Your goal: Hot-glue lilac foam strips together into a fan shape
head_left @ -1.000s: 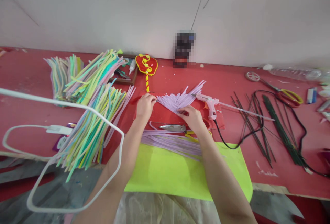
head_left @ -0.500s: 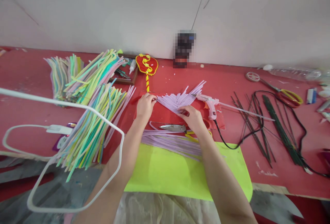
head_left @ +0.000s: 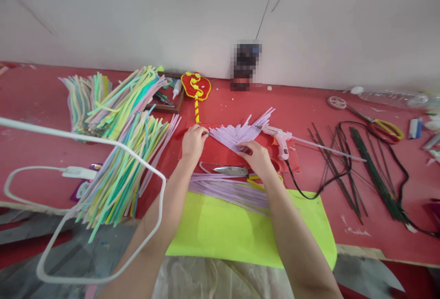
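Lilac pipe cleaners [head_left: 231,134] lie side by side in a V-shaped, chevron-like piece on the red surface. My left hand [head_left: 194,144] is closed at the piece's upper left corner, thumb and forefinger pinching the end of a pipe cleaner. At the lower point of the V, my right hand [head_left: 255,153] is closed, with fingertips gripping the lilac stems there. Just right of the piece lies a pink hot glue gun [head_left: 282,142] with a long glue stick in its back. Scissors [head_left: 231,170] with yellow handles lie below, partly hidden by my right wrist.
Loose lilac pipe cleaners [head_left: 227,192] lie on a lime-green sheet [head_left: 220,235]. Multicoloured bundles [head_left: 120,170] fill the left, behind a white frame [head_left: 161,207]. A red and yellow fan [head_left: 195,86] lies behind. Dark wires [head_left: 340,175] and big scissors [head_left: 383,129] are at right.
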`<state>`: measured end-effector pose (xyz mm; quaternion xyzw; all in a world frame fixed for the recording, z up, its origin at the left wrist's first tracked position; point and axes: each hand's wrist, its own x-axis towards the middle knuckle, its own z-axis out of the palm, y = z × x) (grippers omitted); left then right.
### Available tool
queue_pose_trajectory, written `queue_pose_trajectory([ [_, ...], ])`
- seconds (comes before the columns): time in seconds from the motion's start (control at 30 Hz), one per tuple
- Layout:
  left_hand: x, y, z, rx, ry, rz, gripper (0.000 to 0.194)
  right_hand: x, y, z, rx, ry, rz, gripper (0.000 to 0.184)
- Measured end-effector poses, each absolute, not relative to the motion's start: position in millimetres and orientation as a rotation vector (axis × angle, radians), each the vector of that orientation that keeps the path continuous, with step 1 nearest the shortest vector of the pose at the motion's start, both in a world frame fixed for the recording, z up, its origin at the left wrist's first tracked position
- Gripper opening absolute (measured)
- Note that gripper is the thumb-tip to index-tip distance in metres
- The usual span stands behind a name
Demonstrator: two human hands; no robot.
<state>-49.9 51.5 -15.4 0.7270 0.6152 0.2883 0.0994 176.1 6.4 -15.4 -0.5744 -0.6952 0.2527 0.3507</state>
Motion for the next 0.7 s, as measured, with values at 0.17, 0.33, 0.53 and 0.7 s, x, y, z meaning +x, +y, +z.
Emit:
queue_pose_trajectory([
  [0.17,-50,52,-16,2.065,1.801,0.948,0.016,177,7,-16,-1.487,-1.800,0.654,0.012],
  [0.33,-49,51,-17,2.093,1.788,0.951,0.012,177,7,-16,-1.490,-1.800,0.665,0.011],
  [0.53,-47,50,-15,2.122,1.820,0.907,0.010,177,7,-16,-1.491,-1.807,0.661,0.011],
  [0.7,-38,42,-5,2.145,1.820,0.900,0.019,176,5,-13,-1.475,-1.808,0.694,0.014],
])
